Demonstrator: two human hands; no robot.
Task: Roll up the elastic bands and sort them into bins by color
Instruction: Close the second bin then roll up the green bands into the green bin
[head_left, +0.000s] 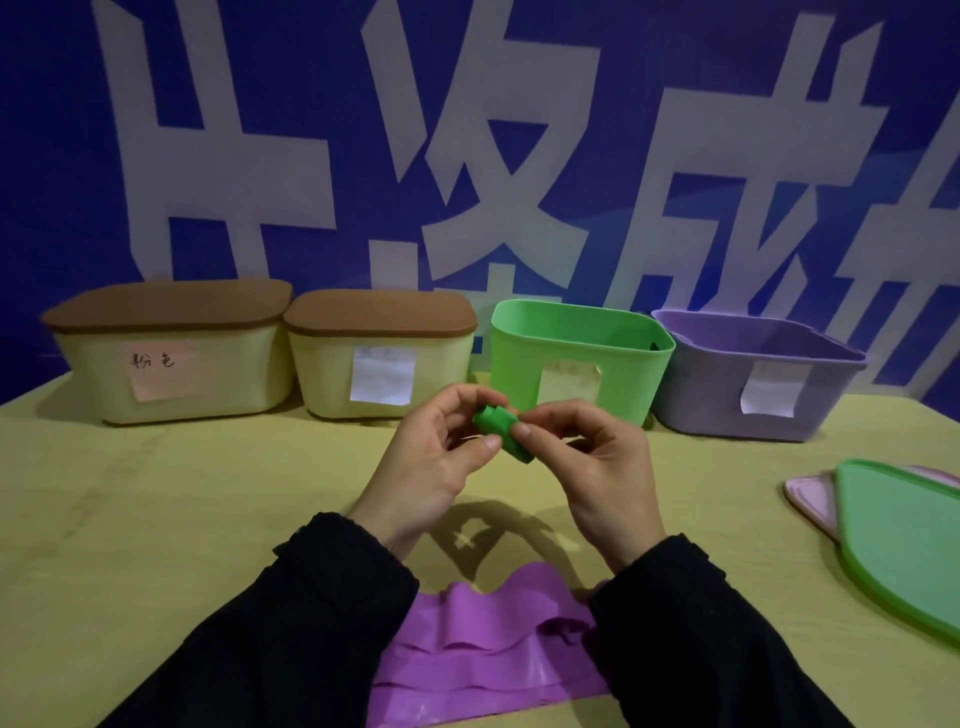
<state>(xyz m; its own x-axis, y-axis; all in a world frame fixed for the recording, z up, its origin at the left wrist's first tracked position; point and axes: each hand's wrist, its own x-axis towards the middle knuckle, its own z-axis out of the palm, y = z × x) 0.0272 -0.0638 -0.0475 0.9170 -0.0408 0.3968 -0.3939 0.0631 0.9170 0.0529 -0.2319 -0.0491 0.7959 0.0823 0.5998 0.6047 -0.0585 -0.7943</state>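
Pink note (163, 370) on left bin (171, 358): "粉色".

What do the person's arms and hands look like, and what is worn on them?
Both arms are covered by long black sleeves that end at the wrists. The left hand and the right hand are bare: no gloves, rings, watch or markings show. The fingernails are short and unpainted.

Along the table's far edge (78, 467) you face a wall of four bins: two lidded cream boxes (176, 374) (382, 374) touching, then the open green bin (576, 358) and purple bin (748, 379). Two lids (898, 545) block the right edge. The purple band (483, 649) lies at the near edge. The left side offers bare surface.
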